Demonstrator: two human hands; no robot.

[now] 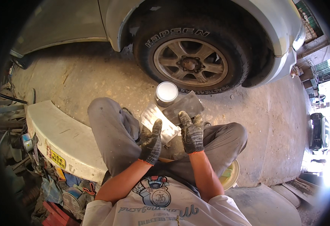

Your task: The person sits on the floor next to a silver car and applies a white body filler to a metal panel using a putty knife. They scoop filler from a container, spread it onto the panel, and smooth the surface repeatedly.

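Note:
Both my hands wear dark grey knitted gloves with orange cuffs and are held apart between my bent knees. My left hand [151, 143] is open, its thumb apart from the fingers, beside a whitish, shiny sheet [158, 119]. My right hand [192, 132] is also open, thumb raised. That thumb overlaps the lower edge of a dark, flat rectangular sheet [183, 106]; I see no clear grip on it. Just beyond the sheets stands a round tin with a white lid [167, 91], partly covered by the dark sheet.
A vehicle wheel [190, 64] stands close ahead under a pale body panel. To my left lies a long cream curved panel [68, 139], with scrap and cloths beyond it. A yellowish tub [231, 175] sits by my right thigh. Concrete floor [270, 124] stretches right.

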